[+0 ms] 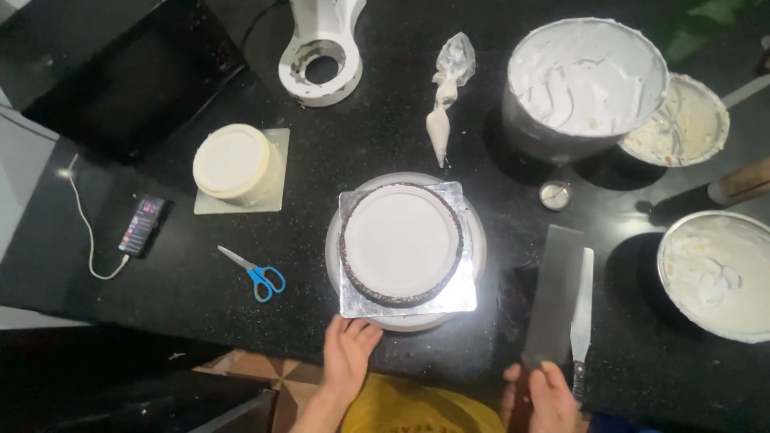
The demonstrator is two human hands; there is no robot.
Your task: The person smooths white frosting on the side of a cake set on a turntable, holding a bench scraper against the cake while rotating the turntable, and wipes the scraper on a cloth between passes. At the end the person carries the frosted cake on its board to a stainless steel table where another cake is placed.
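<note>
A round dark cake (pixel 401 243) with a white top sits on a square silver board (pixel 461 298) on a white turntable (pixel 478 240). My left hand (pixel 350 350) touches the turntable's front edge, fingers apart. My right hand (pixel 548 393) rests on the near end of a flat metal scraper (pixel 553 293) lying on the black counter. A palette knife (pixel 582 305) lies right beside the scraper.
A filled piping bag (pixel 445 100) lies behind the cake. Three bowls of white cream (pixel 585 76) (pixel 682 120) (pixel 716 273) stand at the right. A small white cake on a board (pixel 237 164), blue scissors (pixel 257 274), a phone (pixel 142 225) and a mixer base (pixel 322 48) are at the left.
</note>
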